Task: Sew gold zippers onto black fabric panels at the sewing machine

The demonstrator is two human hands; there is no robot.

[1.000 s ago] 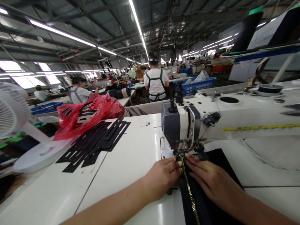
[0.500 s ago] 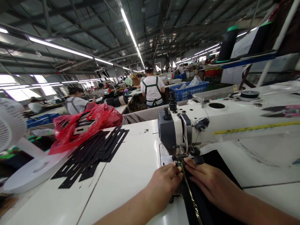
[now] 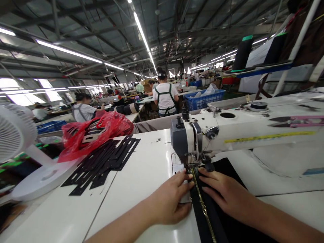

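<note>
Black fabric with a gold-toothed zipper lies under the needle area of a white sewing machine. My left hand is at the zipper's left side, its fingertips touching the edge near the presser foot and its thumb apart, lower down. My right hand rests on the fabric right of the zipper, fingers stretched towards the foot. The contact under both sets of fingertips is partly hidden.
Black cut strips lie on the white table at left, by a red plastic bag and white fan. Pink-handled snips rest on the machine. People sit and stand beyond.
My left hand's fingers have spread, with the thumb now lower and apart. My right hand has shifted slightly left. The zipper lies a little further left, and the whole view has shifted slightly.
</note>
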